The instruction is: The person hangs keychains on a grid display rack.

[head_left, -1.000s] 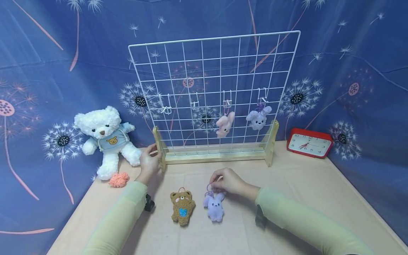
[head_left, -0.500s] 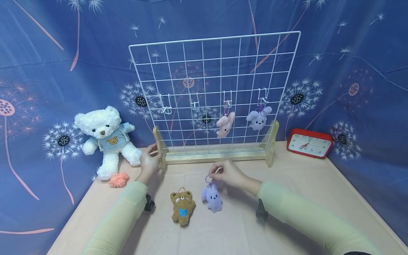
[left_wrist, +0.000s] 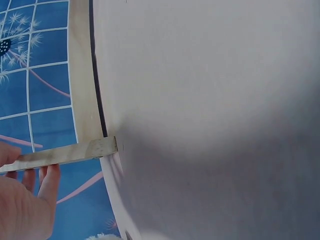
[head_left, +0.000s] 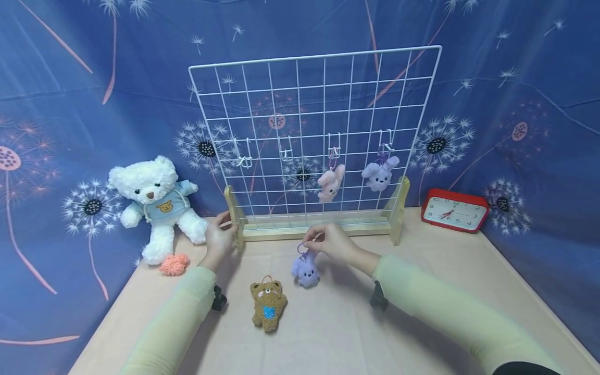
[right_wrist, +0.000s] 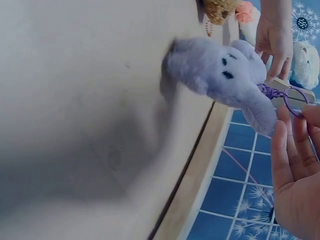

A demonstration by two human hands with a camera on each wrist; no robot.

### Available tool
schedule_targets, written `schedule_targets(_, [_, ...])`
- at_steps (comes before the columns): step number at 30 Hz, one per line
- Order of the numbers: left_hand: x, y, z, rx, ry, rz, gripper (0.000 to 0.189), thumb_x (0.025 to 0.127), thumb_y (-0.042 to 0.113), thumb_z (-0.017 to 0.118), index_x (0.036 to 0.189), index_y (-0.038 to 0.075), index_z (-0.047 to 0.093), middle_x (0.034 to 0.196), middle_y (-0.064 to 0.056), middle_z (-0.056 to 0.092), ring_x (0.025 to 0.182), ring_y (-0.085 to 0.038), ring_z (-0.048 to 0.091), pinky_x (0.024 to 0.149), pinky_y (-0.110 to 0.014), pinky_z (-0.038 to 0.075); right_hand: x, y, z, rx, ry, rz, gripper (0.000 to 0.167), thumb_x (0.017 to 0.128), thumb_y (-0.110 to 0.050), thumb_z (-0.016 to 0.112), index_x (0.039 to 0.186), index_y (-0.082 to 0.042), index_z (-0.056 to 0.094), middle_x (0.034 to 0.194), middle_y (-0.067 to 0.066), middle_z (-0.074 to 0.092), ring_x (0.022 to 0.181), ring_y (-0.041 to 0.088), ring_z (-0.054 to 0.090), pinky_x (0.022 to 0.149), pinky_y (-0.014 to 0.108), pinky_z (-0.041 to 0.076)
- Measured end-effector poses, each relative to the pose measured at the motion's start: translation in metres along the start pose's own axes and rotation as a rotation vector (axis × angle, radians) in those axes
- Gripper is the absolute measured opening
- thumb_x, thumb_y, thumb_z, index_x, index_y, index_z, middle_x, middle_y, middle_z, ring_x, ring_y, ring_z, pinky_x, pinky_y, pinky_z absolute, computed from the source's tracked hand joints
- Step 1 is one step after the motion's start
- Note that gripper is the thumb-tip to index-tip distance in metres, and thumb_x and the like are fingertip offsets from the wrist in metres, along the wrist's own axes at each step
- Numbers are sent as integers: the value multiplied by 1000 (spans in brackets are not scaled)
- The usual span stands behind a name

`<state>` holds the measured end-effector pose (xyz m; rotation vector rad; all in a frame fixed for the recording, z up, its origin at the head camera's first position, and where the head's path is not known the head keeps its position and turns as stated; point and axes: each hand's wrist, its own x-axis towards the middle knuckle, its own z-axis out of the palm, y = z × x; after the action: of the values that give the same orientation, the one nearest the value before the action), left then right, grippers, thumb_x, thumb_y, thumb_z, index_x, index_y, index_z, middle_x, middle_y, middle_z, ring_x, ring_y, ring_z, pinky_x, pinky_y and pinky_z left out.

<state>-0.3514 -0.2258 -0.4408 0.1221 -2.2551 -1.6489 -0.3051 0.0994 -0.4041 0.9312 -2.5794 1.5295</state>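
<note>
My right hand (head_left: 334,244) pinches the purple ring (right_wrist: 296,101) of a lilac plush bunny keychain (head_left: 307,271). The bunny hangs below the fingertips, long ears toward the ring, in front of the wire rack. At the rack's left end, my left hand (head_left: 221,240) grips the wooden side foot (left_wrist: 75,151), thumb on one side and fingers on the other. A brown plush bear keychain (head_left: 269,306) with a blue patch lies on the table, nearer me. From hooks on the white grid (head_left: 323,99) hang a pink bunny keychain (head_left: 331,184) and another lilac one (head_left: 380,174).
Two bare white hooks, a left one (head_left: 244,160) and a middle one (head_left: 287,153), sit on the grid. A white teddy bear (head_left: 157,208) sits at left behind a coral yarn bundle (head_left: 175,264). A red clock (head_left: 454,210) stands at right.
My right hand has lifted the lilac bunny by its ring off the table and carried it toward the rack and slightly left. My left hand has stayed on the foot.
</note>
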Motion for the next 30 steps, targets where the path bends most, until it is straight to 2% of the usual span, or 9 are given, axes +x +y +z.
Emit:
schedule_targets(4, [0,0,0,5,-1,-4,51,94,-5,64,144,-1,54,137,-26,59,123,-44,59,102,-49,54,6,-7,-3,-21,19,-18,5,90,-3,75,92,1,76,90,5,74,79,18,70,74,28,62])
schedule_targets(12, [-2,-1,1,3,6,9,50,93,-5,63,142,-2,55,135,-27,60,122,-45,59,102,-50,54,19,-21,-7,-48,89,-28,3,90,-5,76,92,-3,76,90,6,74,76,24,73,65,27,61])
schedule_targets(18, [-3,-1,1,-1,0,16,49,93,-5,63,142,-2,56,134,-26,60,121,-44,61,101,-49,54,24,-34,-10,-23,112,-35,8,91,0,73,91,-8,76,94,6,74,76,21,73,62,27,61])
schedule_targets(25, [-3,0,-1,-5,-2,11,49,94,-5,63,143,-1,55,134,-26,59,121,-46,59,102,-51,53,35,-49,-16,-78,134,-110,4,92,-2,73,95,-3,75,89,5,73,76,16,69,66,27,60])
schedule_targets(30, [-3,1,-1,-2,-8,6,47,95,-3,64,141,-1,56,134,-25,59,121,-44,60,101,-51,54,40,-61,-20,-91,144,-111,5,93,-3,72,97,-3,75,94,6,73,78,17,69,65,26,59])
